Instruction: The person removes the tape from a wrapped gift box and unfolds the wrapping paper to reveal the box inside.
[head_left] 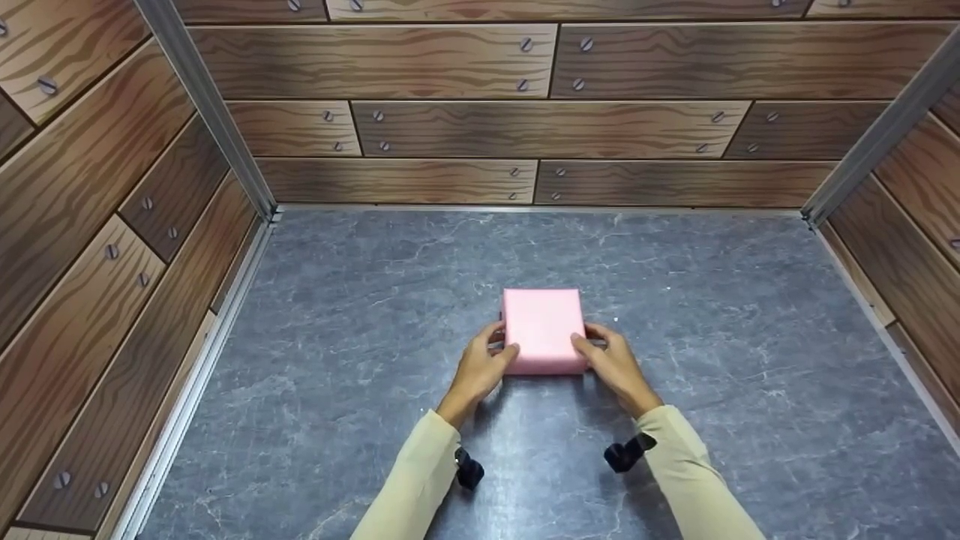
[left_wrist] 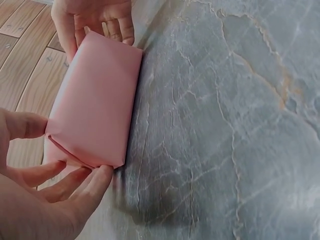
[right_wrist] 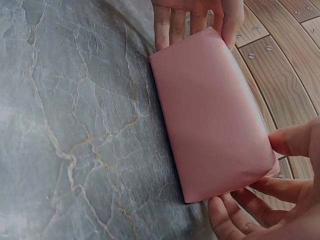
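A box wrapped in pink paper (head_left: 543,322) sits on the grey marbled surface, held between two hands. On its left side the left hand (head_left: 481,366) grips it, thumb at the top edge and fingers along the side. The right hand (head_left: 613,366) holds the opposite side the same way, its thumb on the top edge. In the left wrist view, a folded paper flap (left_wrist: 72,152) shows on the end by the left fingers. The right wrist view shows the right fingers (right_wrist: 225,220) against the lower end of the pink box (right_wrist: 215,120).
Wood-plank patterned walls (head_left: 450,127) enclose the marbled surface (head_left: 360,300) at the back and both sides, with metal strips (head_left: 225,322) along the edges. Dark wrist cameras (head_left: 469,469) hang under the light sleeves (head_left: 420,465).
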